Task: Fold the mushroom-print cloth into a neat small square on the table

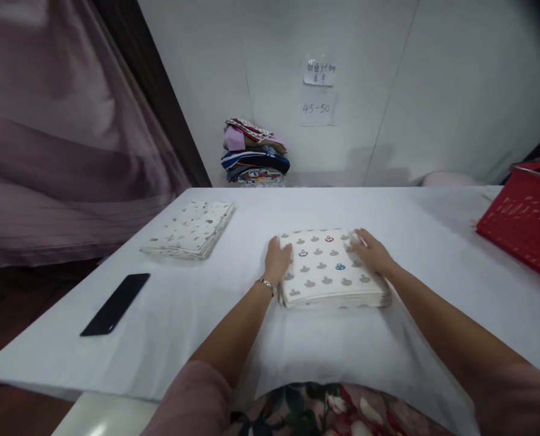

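Note:
A thick folded cloth [322,266], cream with grey printed shapes and a few red and blue ones, lies flat on the white table in front of me. My left hand [278,259] grips its left edge, thumb on top and the other fingers down along the side. At the far right edge, my right hand [370,249] holds the cloth the same way, with the thumb over the top layer. The undersides of the fingers are hidden. Several layers show along the near fold.
Another folded patterned cloth [192,227] lies at the table's left, with a black phone [115,304] nearer me. A red basket [524,212] stands at the right edge. Behind the table, a pile of folded fabrics [255,154] rests against the wall below handwritten paper notes [318,109].

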Demonstrator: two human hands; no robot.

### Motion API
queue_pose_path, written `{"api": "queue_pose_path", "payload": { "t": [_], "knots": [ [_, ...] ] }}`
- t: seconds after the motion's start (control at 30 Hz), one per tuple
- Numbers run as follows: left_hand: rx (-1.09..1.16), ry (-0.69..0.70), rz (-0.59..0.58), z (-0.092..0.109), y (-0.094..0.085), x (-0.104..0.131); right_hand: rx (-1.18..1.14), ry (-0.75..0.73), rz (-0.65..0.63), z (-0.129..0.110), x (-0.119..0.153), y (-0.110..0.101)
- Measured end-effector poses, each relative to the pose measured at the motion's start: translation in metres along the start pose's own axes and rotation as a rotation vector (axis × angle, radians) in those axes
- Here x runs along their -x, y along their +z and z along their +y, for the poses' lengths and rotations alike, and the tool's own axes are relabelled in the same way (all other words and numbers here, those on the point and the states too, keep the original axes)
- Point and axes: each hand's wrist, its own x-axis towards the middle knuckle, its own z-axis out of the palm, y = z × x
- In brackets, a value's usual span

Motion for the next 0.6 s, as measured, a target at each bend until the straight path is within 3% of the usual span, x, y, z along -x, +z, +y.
{"api": "queue_pose_path", "payload": {
  "t": [0.13, 0.3, 0.5, 0.6],
  "knots": [
    [-0.003, -0.082, -0.078, -0.007, -0.012, 0.003, -0.129, 0.22, -0.045, 0.018, 0.025, -0.009],
    [-0.04, -0.133, -0.139, -0.007, -0.009, 0.005, -0.053, 0.255, -0.045, 0.016, 0.038, -0.008],
    [0.138, -0.022, -0.06, 0.013, -0.008, -0.024, -0.178, 0.145, 0.071, 0.004, 0.001, -0.017],
    [0.257, -0.121, -0.092, 0.025, -0.008, -0.044, -0.093, 0.162, 0.109, 0.009, -0.028, -0.016]
  ]
}}
